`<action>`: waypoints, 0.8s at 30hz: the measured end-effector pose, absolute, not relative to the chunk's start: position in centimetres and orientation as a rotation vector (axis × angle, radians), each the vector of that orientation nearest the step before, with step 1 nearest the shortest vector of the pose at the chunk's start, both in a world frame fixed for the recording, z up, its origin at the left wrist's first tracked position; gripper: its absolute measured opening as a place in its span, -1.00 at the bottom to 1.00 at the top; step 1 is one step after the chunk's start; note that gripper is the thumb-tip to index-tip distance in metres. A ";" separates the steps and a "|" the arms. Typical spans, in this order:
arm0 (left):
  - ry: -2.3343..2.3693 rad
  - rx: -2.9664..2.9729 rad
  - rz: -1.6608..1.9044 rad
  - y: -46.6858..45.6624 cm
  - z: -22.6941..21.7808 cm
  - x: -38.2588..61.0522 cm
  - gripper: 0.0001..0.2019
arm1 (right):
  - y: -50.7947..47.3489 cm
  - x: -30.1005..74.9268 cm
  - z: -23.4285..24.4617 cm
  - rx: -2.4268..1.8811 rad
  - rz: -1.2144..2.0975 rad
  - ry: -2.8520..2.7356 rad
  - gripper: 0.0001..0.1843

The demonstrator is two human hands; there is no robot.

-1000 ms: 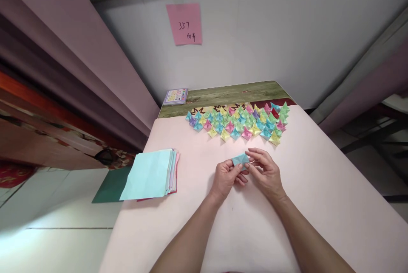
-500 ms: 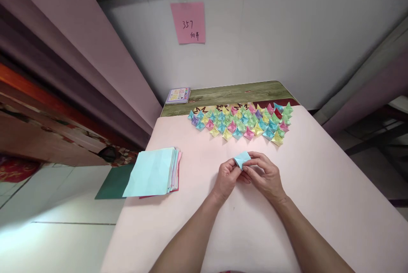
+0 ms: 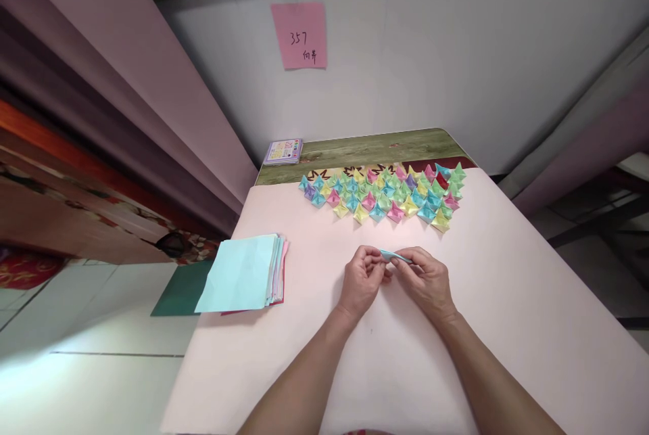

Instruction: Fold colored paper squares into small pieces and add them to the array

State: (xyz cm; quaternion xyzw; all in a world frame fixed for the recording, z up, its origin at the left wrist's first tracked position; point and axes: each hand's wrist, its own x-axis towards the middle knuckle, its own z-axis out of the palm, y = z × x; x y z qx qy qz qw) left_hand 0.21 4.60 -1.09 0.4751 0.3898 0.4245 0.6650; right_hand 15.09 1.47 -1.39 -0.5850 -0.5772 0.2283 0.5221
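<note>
Between both hands is a small folded piece of light blue paper (image 3: 395, 256), seen nearly edge-on as a thin strip. My left hand (image 3: 363, 279) pinches its left end, fingers curled. At the other end my right hand (image 3: 424, 281) grips it between thumb and fingers. Both hands hover over the pale pink table cover (image 3: 314, 367). Beyond them stand several rows of small folded paper boats (image 3: 378, 212) in green, yellow, blue, pink and purple, with one red.
A stack of square coloured paper (image 3: 238, 275), light blue on top, lies at the table's left edge. Small printed cards (image 3: 284, 151) sit at the far left corner. A pink note (image 3: 300, 36) is stuck to the wall (image 3: 430, 56) behind. A curtain (image 3: 167, 63) hangs at left.
The blue folded paper has turned from showing its flat face to showing a thin edge. The fingers have shifted slightly around it. Everything else stays in place.
</note>
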 end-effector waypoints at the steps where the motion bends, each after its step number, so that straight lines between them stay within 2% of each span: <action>1: 0.890 1.106 0.980 4.7 -1.0 0.0 -0.69 | 1.5 15.1 -1.4 -1.406 0.576 -1.377 -0.86; 6: 0.940 1.228 0.988 5.2 -0.5 -0.6 -0.78 | 1.5 15.0 -1.5 -1.375 0.679 -1.444 -0.82; 15: 0.969 1.134 1.011 5.1 -0.7 -0.3 -0.76 | 1.4 14.9 -1.6 -1.422 0.720 -1.325 -0.75; 20: 0.907 1.087 0.951 4.9 -0.8 0.0 -0.74 | 1.4 15.1 -1.9 -1.469 0.670 -1.280 -0.76; 24: 0.922 1.014 0.925 5.0 -1.0 0.2 -0.71 | 1.4 15.1 -1.6 -1.408 0.467 -1.414 -0.77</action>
